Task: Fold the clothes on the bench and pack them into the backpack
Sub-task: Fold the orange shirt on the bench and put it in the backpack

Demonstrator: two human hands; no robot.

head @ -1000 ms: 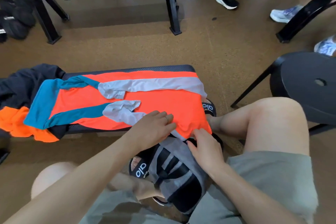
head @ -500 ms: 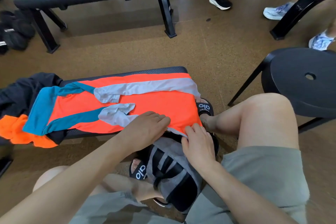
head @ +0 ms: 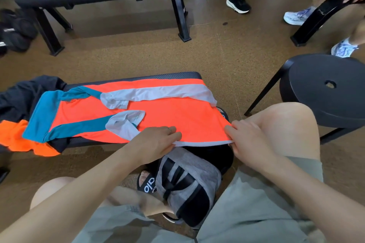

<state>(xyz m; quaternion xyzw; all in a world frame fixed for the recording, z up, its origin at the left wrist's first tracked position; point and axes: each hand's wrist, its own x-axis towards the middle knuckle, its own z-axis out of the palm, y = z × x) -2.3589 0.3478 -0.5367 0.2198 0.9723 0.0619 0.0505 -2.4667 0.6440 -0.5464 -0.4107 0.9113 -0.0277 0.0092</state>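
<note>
You've got the orange shirt spread flat along the near bench, sleeves already folded in across the body, grey and teal panels lying on top. Your left hand pinches the hem edge close to the middle, fingers curled over the fabric; your right hand pinches the same hem at its right corner, where the cloth hangs off the bench end. Both have hold of the shirt, nothing else.

This looks like thin, light sports fabric, so expect it to be soft and a bit slick, with no stiffness to help you. It'll sag between your hands if you lift it, and those loose sleeves may slide out of place. I'd say keep both corners of the hem taut and carry the fold over low, close to the bench, so the layers stay put.

The backpack, grey and black, sits on the floor between your knees, right below the hem, near a black slide sandal. I can't tell whether its opening is unzipped from here.

More clothes wait at the left end of the bench: a dark garment and an orange piece drooping over the edge. A black stool stands to your right.
</note>
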